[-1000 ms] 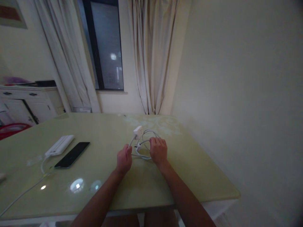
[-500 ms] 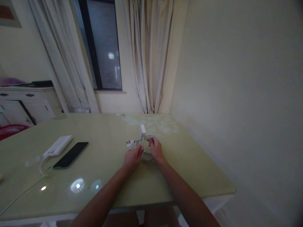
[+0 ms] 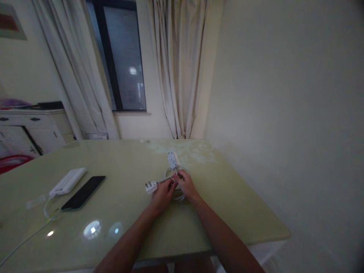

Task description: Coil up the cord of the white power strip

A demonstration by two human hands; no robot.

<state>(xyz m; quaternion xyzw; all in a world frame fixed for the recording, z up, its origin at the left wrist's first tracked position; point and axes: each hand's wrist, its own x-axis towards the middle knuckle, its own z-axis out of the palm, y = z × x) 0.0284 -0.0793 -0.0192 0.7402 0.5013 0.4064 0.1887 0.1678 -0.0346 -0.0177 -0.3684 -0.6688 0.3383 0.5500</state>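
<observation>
1. Two bare hands meet over the table [image 3: 227, 216] in the head view, fingertips close together, between its near and far edges and nearer to its right edge than the phone is.
2. The left hand [image 3: 163, 195] has its thumb and fingers closed on a pale cord [image 3: 165, 179], just beside the plug.
3. The right hand [image 3: 186, 184] pinches the same cord close to the socket block; fingers cover the exact spot, so which strand each fingertip presses is too small to tell.
4. The white plug [image 3: 151, 187] sticks out past the left hand, metal prongs aimed toward the table's left side.
5. The white socket block [image 3: 173, 160] stands tilted beyond the fingers, on the side of the far edge.
6. Loops of the cord show behind and below the right hand, partly hidden by it.
7. Well apart, toward the table's left side, a black phone [image 3: 83, 192] lies flat and slanted, with a white power bank [image 3: 68, 182] beside it, nearer the far left corner.
8. A thin cable [image 3: 25, 241] runs from near the phone toward the near left corner.
9. Past the far edge hang curtains [image 3: 182, 68] beside a dark window [image 3: 123, 57].
</observation>
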